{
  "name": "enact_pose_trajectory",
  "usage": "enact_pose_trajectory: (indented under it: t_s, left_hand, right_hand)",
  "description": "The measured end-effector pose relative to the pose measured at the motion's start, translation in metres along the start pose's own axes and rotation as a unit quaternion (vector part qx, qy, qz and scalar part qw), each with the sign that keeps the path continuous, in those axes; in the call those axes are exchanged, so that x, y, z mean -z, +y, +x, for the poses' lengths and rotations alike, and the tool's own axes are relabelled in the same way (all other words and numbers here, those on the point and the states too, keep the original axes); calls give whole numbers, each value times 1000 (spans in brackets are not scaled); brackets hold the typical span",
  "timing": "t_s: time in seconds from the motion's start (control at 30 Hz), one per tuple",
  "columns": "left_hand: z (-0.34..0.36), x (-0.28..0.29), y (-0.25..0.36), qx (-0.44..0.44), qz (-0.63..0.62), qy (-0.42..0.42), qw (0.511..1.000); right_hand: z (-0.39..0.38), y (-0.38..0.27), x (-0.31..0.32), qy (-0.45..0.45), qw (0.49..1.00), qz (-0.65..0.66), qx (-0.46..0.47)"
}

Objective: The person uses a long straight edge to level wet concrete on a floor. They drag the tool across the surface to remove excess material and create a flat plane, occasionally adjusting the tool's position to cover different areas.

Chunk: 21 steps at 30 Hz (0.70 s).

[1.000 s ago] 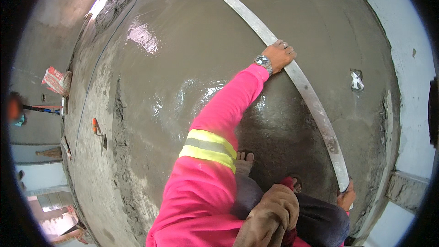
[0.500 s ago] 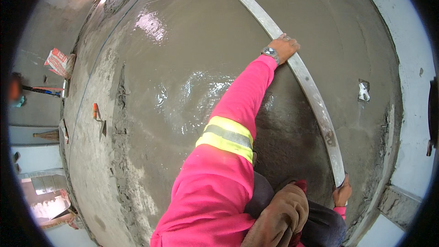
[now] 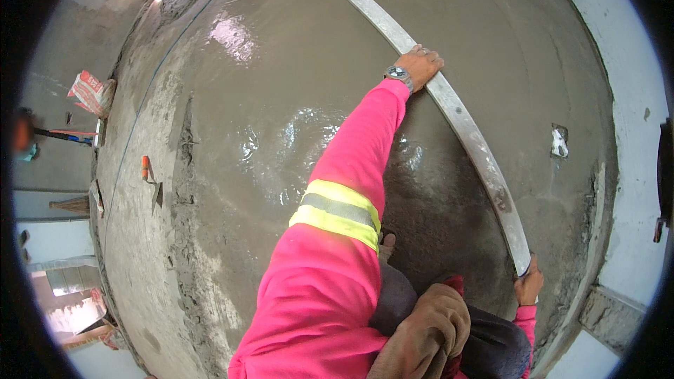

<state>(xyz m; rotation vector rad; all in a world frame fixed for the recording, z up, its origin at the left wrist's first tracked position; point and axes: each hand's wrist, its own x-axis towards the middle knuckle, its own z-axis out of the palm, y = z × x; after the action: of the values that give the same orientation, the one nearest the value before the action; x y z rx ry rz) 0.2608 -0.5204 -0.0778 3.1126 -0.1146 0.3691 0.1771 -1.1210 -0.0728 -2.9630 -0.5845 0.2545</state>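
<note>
A long metal screed bar [image 3: 469, 123] lies across wet grey mortar [image 3: 295, 84], running from the far middle to the near right. Partway along it, my left hand [image 3: 421, 65] grips the bar from above, fingers wrapped over its edge. At the near end, my right hand [image 3: 529, 283] is closed round the tip of the bar; part of its fingers is hidden. Under my left arm the mortar looks darker and rougher, while water glistens on the surface to the left.
A trowel with an orange handle [image 3: 145, 168] rests on the drier strip at left. A blue cord [image 3: 151, 84] crosses there, with a red-and-white bag [image 3: 91, 93] beyond. A small white-lined opening [image 3: 559, 142] sits in the mortar near the right wall [image 3: 635, 168].
The bar has shifted left, mostly at its far part, with both hands still on it. My right hand has moved slightly farther away from me.
</note>
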Motion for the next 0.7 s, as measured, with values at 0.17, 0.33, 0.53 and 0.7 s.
enact_pose_trajectory:
  t_s: [0.17,0.33,0.53,0.7]
  left_hand:
    - [-7,2,-9,9,2,-20,1000]
    - [-18,3,-14,9,-2,4,1000]
    - [-22,11,-12,16,12,-29,999]
    - [-28,12,-12,18,20,-14,1000]
  right_hand:
    - [6,-8,0,-12,1000,1,12]
    - [12,-14,2,-30,999,2,19]
    - [17,-16,9,-31,999,32,27]
    - [20,0,2,-3,998,27,52]
